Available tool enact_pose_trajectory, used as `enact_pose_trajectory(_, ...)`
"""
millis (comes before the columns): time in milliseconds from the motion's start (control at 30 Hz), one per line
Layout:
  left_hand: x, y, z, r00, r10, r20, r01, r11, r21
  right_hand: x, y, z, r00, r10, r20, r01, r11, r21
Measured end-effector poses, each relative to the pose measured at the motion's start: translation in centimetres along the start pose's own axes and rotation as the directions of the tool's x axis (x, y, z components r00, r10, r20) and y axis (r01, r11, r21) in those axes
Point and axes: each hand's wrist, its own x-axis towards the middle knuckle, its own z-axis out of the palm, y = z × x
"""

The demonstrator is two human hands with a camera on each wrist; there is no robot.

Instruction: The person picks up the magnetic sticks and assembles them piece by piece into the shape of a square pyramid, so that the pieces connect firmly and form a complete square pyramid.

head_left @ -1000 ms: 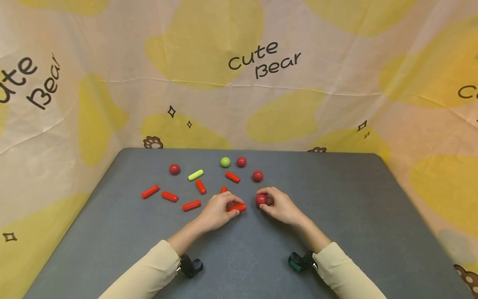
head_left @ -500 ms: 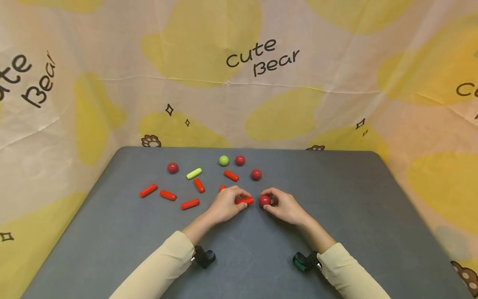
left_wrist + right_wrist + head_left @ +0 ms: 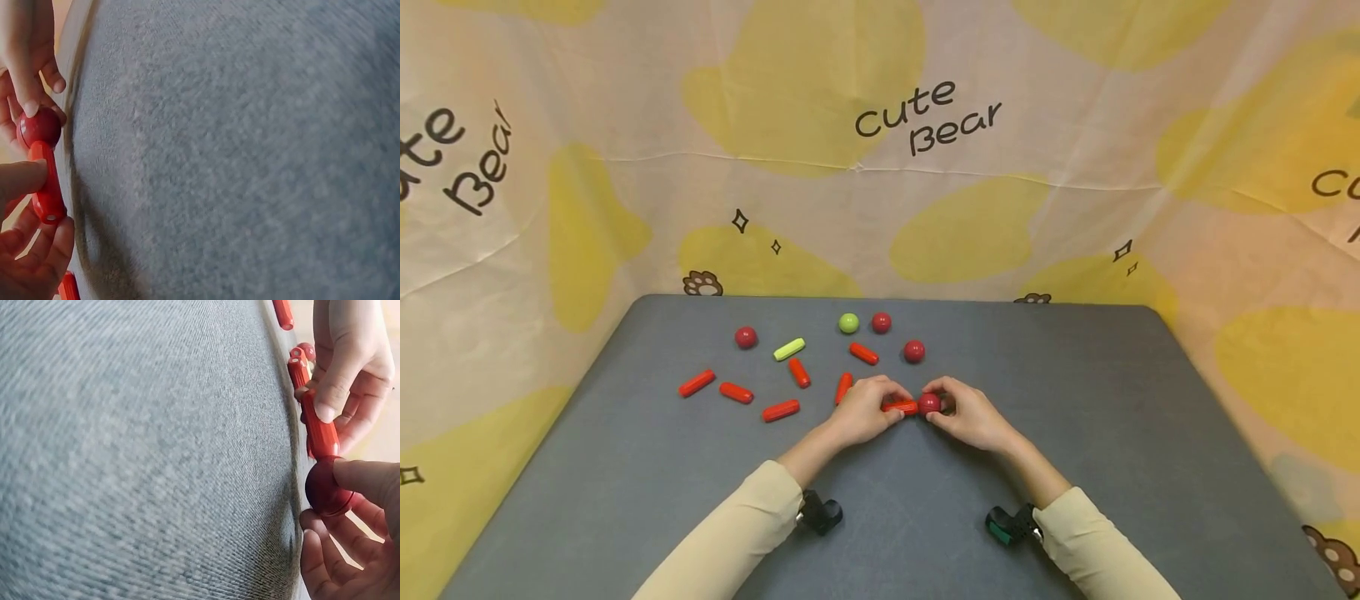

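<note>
1. Red pieces meet at the middle of the grey table (image 3: 1075,433) in the head view. The left hand (image 3: 865,412) curls its fingers round a red rod (image 3: 900,407), and the right hand (image 3: 970,417) pinches a red ball (image 3: 929,403) with curled fingers. Rod end and ball touch. Both forearms, in cream sleeves, angle inward from the near edge, with the hands low over the table. Beyond them lie more red rods (image 3: 781,410), three red balls (image 3: 913,351), a green rod (image 3: 789,349) and a green ball (image 3: 848,322), all well apart from the hands.

2. From the left wrist, the left hand (image 3: 25,250) grips the rod (image 3: 47,190) between the thumb above and bent fingers below. The rod's far end touches the ball (image 3: 39,127), which the right hand's fingertips (image 3: 28,106) pinch.

3. From the right wrist, the right hand (image 3: 350,544) holds the ball (image 3: 326,486) between the thumb on top and curled fingers beneath. The rod (image 3: 320,434) butts against it, clasped by the left hand (image 3: 350,369) with the thumb pressed on it. Other red rods (image 3: 299,372) lie just beyond.
</note>
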Motion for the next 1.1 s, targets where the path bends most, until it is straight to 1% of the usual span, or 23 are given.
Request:
enact_pose_trajectory(233,0.2,0.0,0.3,1.0,-0.013,0.015,0.013,1.0,0.004,0.0,0.1,0.1,1.0,0.002,-0.02,-0.003,1.0,-0.025)
enact_pose_trajectory(533,0.3,-0.2,0.6,1.0,-0.004,0.026,0.004,1.0,-0.011,0.0,0.4,0.1,1.0,-0.002,-0.009,0.001,0.998,-0.06)
enact_pose_trajectory(667,0.7,-0.1,0.4,1.0,0.013,0.019,-0.013,1.0,-0.017,-0.2,0.6,-0.2,1.0,-0.016,-0.007,0.015,0.997,-0.069)
enact_pose_trajectory(767,1.1,0.0,-0.1,1.0,0.018,-0.006,-0.018,0.999,-0.037,-0.3,0.8,-0.4,1.0,-0.021,-0.009,0.02,0.997,-0.075)
enact_pose_trajectory(900,1.8,0.2,-0.7,0.998,0.003,-0.065,-0.009,0.996,-0.088,-0.4,1.1,-0.7,1.0,-0.017,-0.01,0.016,0.997,-0.074)
enact_pose_trajectory(967,2.3,0.3,-0.9,0.994,-0.007,-0.104,-0.004,0.994,-0.111,-0.4,1.1,-0.8,1.0,-0.012,-0.004,0.012,0.997,-0.071)
enact_pose_trajectory(1100,3.2,0.5,-1.1,0.982,-0.053,-0.179,0.025,0.988,-0.153,-0.4,1.4,-0.8,1.0,-0.009,0.005,0.009,0.998,-0.068)
